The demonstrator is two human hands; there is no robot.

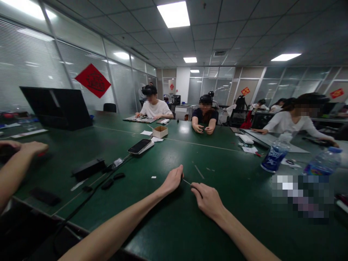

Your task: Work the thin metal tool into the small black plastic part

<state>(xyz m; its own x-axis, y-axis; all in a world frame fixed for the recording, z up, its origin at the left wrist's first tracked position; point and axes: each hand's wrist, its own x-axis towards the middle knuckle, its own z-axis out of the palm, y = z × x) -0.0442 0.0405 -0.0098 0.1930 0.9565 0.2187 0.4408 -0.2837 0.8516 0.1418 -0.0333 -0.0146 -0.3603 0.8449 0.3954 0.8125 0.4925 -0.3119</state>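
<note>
My left hand [173, 179] rests on the green table [174, 224] with its fingers curled shut on one end of a thin pale strip [187, 182], like a cable tie. My right hand [208, 198] lies just to its right, fingers pinched on the other end of the same strip. The strip runs short and straight between the two hands, low over the table. Another thin strip [199, 172] lies loose on the table just beyond them.
A phone [139, 146], a small cardboard box [160, 131], a black adapter with cable [88, 168] and a laptop [58, 107] sit to the left. Two water bottles [274, 154] stand at right. Another person's arm [16, 163] reaches in at far left; people sit across.
</note>
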